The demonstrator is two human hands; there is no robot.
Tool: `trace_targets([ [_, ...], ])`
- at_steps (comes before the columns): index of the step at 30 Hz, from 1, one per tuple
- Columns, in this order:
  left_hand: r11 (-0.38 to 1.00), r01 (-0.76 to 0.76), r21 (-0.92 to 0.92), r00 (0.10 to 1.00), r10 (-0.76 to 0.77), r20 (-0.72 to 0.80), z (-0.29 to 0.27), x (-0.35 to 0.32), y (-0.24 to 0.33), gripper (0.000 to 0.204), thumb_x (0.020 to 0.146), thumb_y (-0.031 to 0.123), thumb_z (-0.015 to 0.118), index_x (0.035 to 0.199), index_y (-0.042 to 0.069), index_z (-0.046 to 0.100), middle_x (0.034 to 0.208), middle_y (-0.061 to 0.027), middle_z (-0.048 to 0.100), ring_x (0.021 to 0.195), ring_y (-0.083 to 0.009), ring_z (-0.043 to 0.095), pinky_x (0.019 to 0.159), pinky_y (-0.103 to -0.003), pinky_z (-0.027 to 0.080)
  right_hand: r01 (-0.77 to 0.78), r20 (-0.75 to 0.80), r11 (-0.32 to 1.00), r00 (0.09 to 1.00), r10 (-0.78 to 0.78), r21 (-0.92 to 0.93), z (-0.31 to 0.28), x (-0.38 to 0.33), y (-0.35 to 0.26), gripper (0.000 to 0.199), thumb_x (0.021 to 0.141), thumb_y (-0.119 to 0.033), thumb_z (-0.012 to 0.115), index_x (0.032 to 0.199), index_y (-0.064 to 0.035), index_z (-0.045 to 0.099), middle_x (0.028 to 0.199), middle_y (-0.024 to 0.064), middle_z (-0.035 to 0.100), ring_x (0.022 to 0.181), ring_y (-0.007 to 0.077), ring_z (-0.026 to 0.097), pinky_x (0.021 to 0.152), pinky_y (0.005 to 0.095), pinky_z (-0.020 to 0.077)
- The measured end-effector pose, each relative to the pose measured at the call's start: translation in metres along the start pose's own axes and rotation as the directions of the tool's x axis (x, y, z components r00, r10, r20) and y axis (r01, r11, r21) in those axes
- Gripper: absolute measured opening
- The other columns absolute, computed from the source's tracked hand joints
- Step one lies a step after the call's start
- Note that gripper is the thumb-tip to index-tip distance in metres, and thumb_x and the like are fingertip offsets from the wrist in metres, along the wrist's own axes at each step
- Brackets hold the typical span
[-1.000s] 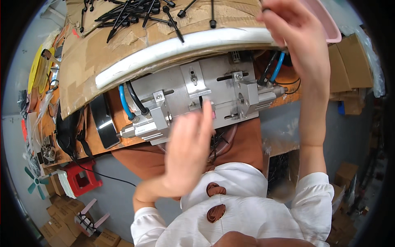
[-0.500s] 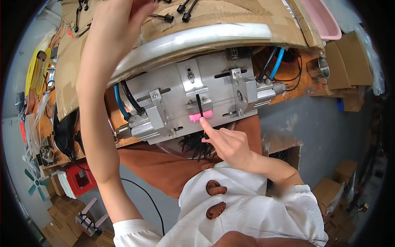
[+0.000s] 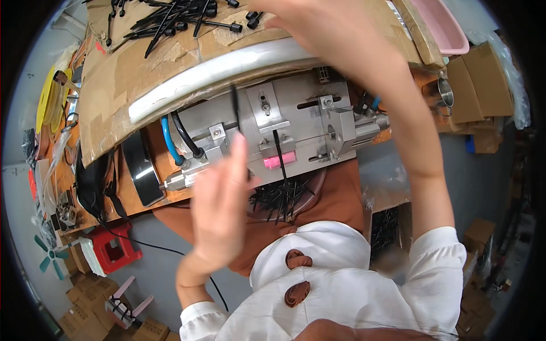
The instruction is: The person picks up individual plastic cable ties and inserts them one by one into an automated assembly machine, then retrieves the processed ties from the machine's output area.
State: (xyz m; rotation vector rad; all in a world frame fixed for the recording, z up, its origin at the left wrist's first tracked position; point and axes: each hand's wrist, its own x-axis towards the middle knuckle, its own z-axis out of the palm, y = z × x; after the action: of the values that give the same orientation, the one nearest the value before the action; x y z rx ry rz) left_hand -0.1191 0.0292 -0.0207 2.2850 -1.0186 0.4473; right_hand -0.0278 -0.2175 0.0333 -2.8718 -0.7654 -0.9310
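My left hand point(image 3: 219, 204), smeared by motion, is closed on a thin black rod point(image 3: 234, 105) that points up past the left side of a metal fixture point(image 3: 196, 133). In the middle of this fixture lies another black rod point(image 3: 278, 149), running across a pink piece point(image 3: 278, 161) below a metal block point(image 3: 263, 108); no hand touches it. My right hand point(image 3: 310, 23) reaches over the cardboard at the top, beside several black rods with thick ends point(image 3: 182, 25). Its fingers are blurred and partly cut off by the picture's edge.
A padded white roll point(image 3: 216, 62) edges the cardboard point(image 3: 114, 108). A basin point(image 3: 319, 190) with many black rods sits on the lap below the fixture. Blue and black hoses point(image 3: 169, 142) join the fixture. A phone point(image 3: 142, 170) lies at left, a metal cup point(image 3: 441, 94) at right.
My left hand has come down from the cardboard to the fixture's left side with a black rod. My right hand has left the rod at the pink piece and moved up over the cardboard.
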Motion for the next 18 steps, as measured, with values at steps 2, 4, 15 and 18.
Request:
trace_targets([
  [2,0.999,0.033,0.014,0.998,-0.034,0.044,0.023,-0.029,0.018,0.074,0.064,-0.01,0.073,0.133,-0.005,0.049,0.094,-0.0104,0.057,0.083,-0.0234,0.051,0.074,-0.035,0.044,0.005,-0.004,0.996,1.0,-0.005,0.092,0.005,0.016,0.017,0.021,0.083,-0.005,0.064,0.104,-0.0027,0.064,0.087,0.0103,0.069,0.068,0.0181,0.065,0.055,0.0271,0.0482],
  [4,0.997,0.069,0.041,0.995,-0.072,0.066,0.046,-0.043,0.032,0.072,0.066,-0.007,0.073,0.133,-0.007,0.047,0.094,-0.0113,0.057,0.082,-0.0253,0.05,0.074,-0.036,0.043,0.021,-0.008,0.962,1.0,-0.019,0.272,0.013,0.026,0.03,0.017,0.085,-0.004,0.063,0.101,0.0006,0.064,0.082,0.0114,0.068,0.068,0.0161,0.064,0.056,0.0248,0.0481],
  [15,0.971,0.178,0.158,0.969,-0.201,0.143,0.07,-0.048,0.038,0.069,0.072,0.0,0.071,0.136,-0.002,0.044,0.094,-0.0107,0.053,0.081,-0.0275,0.049,0.072,-0.037,0.043,-0.397,0.057,0.474,0.81,0.584,0.786,-0.048,-0.058,-0.034,0.019,0.084,0.004,0.059,0.102,0.0024,0.061,0.099,0.0142,0.07,0.071,0.008,0.063,0.048,0.0165,0.0412],
  [18,0.98,0.131,0.151,0.97,-0.158,0.185,0.055,-0.036,0.039,0.065,0.074,0.0,0.067,0.135,-0.004,0.044,0.09,-0.0098,0.051,0.08,-0.0252,0.049,0.07,-0.035,0.043,-0.317,-0.018,0.609,0.878,0.479,0.727,-0.035,-0.12,-0.082,0.033,0.073,0.009,0.069,0.105,0.0014,0.064,0.094,0.0109,0.07,0.072,0.0162,0.067,0.06,0.0258,0.0541],
])
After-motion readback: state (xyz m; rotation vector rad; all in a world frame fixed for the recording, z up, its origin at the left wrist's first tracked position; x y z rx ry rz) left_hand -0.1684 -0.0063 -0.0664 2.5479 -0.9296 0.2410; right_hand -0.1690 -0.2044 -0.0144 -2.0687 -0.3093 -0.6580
